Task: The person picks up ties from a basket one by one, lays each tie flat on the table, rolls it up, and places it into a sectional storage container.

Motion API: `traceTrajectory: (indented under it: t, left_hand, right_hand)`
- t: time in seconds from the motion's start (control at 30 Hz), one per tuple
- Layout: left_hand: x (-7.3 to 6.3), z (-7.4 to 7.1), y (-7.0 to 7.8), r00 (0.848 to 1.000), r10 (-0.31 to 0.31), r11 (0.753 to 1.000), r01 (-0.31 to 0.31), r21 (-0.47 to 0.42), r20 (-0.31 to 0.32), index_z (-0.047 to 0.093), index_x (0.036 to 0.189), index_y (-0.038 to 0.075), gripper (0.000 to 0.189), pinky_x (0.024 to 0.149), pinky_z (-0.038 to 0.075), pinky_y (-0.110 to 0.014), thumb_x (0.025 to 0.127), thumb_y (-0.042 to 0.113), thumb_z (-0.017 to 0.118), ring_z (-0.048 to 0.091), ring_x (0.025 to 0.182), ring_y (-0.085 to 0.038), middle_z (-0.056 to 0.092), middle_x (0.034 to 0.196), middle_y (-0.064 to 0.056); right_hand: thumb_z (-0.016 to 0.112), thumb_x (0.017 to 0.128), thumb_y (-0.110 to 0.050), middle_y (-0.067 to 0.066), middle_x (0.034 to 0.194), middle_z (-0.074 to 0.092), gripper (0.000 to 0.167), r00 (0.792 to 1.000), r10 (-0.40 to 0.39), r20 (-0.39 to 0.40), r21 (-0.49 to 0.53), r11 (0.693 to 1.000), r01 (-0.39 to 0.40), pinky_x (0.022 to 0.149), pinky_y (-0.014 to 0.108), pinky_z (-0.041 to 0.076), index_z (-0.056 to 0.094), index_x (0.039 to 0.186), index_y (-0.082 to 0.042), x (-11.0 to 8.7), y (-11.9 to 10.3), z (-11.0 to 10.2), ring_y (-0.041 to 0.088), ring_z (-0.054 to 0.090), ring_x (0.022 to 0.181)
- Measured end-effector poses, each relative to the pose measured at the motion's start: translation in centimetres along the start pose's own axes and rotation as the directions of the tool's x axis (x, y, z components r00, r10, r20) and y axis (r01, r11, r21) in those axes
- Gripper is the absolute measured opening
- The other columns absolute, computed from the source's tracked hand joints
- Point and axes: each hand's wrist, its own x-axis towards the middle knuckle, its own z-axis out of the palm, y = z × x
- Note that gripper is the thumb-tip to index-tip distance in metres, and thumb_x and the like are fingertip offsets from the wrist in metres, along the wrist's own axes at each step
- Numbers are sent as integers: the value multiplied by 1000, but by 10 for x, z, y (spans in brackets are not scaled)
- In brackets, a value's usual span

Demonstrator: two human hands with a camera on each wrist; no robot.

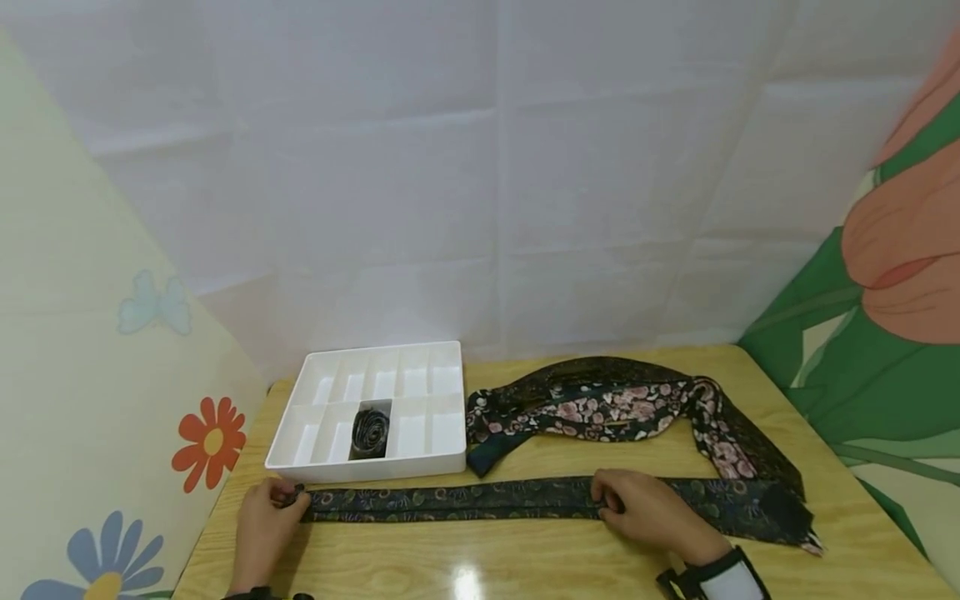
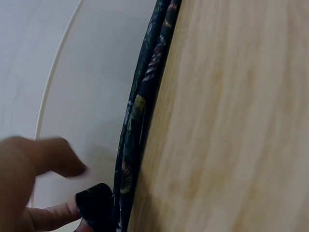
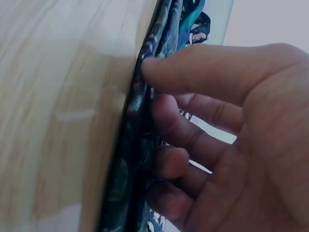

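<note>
A dark floral necktie [image 1: 450, 500] lies stretched lengthwise across the front of the table. At its narrow end my left hand [image 1: 268, 521] pinches the tip; in the left wrist view that tip is folded over beside a fingertip, while another finger [image 2: 53, 157] is lifted off it. Farther along toward the wide end, my right hand [image 1: 645, 508] grips the tie's edge between thumb [image 3: 169, 72] and fingers, the other fingers curled. A white divided tray [image 1: 288, 442] stands behind the left part of the tie, with a rolled dark tie [image 1: 371, 432] in one front compartment.
Behind the right half of the tie lie loosely bunched dark ties, one with pink flowers [image 1: 633, 406]. Their ends pass beside and under the wide end at right. A white sheet [image 1: 495, 167] hangs along the table's back edge, with painted panels on both sides.
</note>
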Motion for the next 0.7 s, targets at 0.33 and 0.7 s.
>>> traceTrajectory:
  t: [0.33, 0.7]
  left_hand:
    - [-9, 5, -1, 1000, 4, 999, -4, 54, -12, 65, 110, -14, 37, 81, 49, -54, 88, 14, 73, 61, 94, -43, 62, 101, -30]
    - [-8, 17, 17, 995, 96, 993, -98, -70, -35, 55, 101, -7, 30, 71, 44, -34, 76, -10, 73, 56, 85, -30, 60, 94, -20]
  right_hand:
    - [72, 101, -23, -17, 80, 60, 7, 990, -125, 68, 79, 990, 119, 57, 24, 43, 70, 96, -26, 14, -23, 15, -2, 52, 65]
    - [70, 104, -22, -17, 94, 64, 3, 966, -247, 80, 5, 969, 248, 66, 23, 48, 72, 105, -21, 44, -65, 24, -6, 53, 76]
